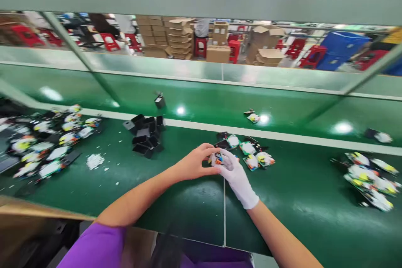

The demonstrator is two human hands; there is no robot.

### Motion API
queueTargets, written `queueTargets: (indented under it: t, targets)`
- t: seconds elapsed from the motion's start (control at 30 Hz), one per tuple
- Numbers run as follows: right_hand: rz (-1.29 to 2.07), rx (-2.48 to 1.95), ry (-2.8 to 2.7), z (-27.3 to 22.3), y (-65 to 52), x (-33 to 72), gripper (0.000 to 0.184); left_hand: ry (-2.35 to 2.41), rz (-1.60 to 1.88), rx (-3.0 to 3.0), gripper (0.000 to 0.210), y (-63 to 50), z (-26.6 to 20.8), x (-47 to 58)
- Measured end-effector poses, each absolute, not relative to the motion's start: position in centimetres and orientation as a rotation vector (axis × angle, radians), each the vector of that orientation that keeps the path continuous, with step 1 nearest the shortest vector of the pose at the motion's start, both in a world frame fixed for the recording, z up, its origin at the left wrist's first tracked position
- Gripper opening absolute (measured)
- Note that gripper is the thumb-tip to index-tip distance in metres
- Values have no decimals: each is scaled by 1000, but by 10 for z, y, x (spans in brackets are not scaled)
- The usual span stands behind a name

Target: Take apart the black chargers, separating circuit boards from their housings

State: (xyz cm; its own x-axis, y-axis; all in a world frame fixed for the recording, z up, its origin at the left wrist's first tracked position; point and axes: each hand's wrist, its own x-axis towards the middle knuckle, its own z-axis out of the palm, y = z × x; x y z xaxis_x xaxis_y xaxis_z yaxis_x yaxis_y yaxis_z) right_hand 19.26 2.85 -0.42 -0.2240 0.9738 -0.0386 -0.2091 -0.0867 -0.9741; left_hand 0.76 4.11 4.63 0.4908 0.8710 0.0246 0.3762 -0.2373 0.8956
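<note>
Across the green bench point(298, 217) I had a big heap of circuit boards point(41, 146) off left, a smaller bunch point(366, 173) far right, and some black cases point(147, 134) left of centre. My bare left hand point(195, 162) and white-gloved right hand point(235, 175) met mid-bench, fingers closed around one small, half-hidden piece with orange bits point(218, 160), just beside a few loose boards point(248, 148).
</note>
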Motion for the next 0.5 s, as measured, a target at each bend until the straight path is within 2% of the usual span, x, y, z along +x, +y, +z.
queueTargets:
  t: [0.07,0.13,0.23,0.33,0.4,0.5]
  targets:
    - [1573,-1000,-1107,-2,28,196,60,1114,675,1921,64,37,46,-6]
    - [1632,-1007,-1038,0,27,198,55,1316,739,2060,56,36,45,-27]
    - [1670,-987,-966,5,26,200,54,1862,768,2204,40,36,40,-68]
    - [1647,-957,-931,10,25,203,61,2423,570,2072,46,37,33,-104]
    - [1640,-922,-945,12,25,205,66,2584,453,1984,52,37,27,-119]
    - [1644,-865,-1019,10,27,208,64,2596,435,1985,49,36,20,-125]
